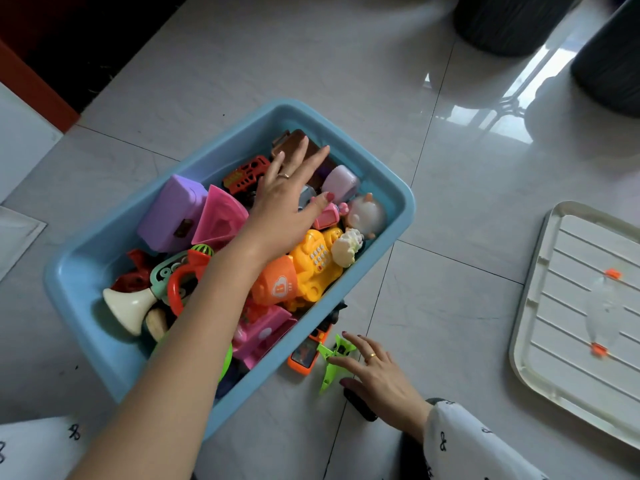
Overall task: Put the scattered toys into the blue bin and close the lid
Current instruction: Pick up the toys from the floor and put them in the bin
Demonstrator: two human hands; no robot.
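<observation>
The blue bin sits on the tiled floor, filled with several toys: a purple case, a pink wedge, a yellow toy phone, a cream horn. My left hand reaches over the toys with fingers spread, resting flat on them and holding nothing. My right hand lies on the floor beside the bin, fingertips touching a green toy plane. An orange toy lies next to the plane. The cream lid rests on the floor at the right.
Two dark round containers stand at the back right. A small black object lies under my right wrist. White fabric with black print covers the lower left corner. A dark wall edge runs along the upper left.
</observation>
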